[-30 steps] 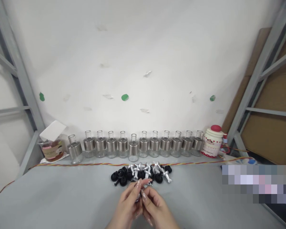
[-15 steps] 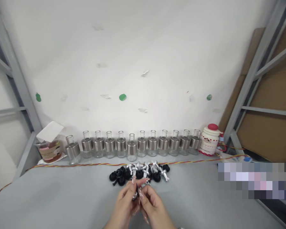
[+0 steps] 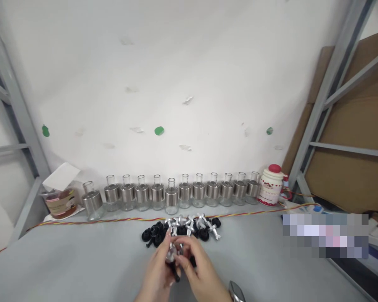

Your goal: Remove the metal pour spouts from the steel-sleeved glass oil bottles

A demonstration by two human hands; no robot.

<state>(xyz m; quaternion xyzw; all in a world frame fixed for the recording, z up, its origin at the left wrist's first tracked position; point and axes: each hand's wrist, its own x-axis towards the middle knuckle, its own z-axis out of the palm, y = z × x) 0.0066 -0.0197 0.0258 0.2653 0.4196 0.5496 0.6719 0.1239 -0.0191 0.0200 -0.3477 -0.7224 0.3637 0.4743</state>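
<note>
A silver-and-black bottle pourer point(image 3: 171, 256) is between my two hands near the front of the table. My left hand point(image 3: 157, 264) is closed around its left side, and its black stem point(image 3: 175, 274) points down toward me. From the other side, the thumb and fingers of my right hand point(image 3: 200, 266) pinch the silver part. A second dark part shows between the right fingers, too covered to make out. Just beyond my fingertips lies a pile of silver spouts point(image 3: 190, 226) and black stoppers point(image 3: 204, 234).
Several glass bottles with metal sleeves point(image 3: 157, 192) stand in a row along the wall. A plastic cup point(image 3: 61, 204) is at the left end, a red-lidded jar point(image 3: 270, 186) at the right. A twisted wire point(image 3: 119, 219) runs in front of the bottles.
My hands have turned the pourer, so its silver body and black stem now show. My right hand's fingers have shifted over it. The view has moved slightly, and a watch shows on my right wrist.
</note>
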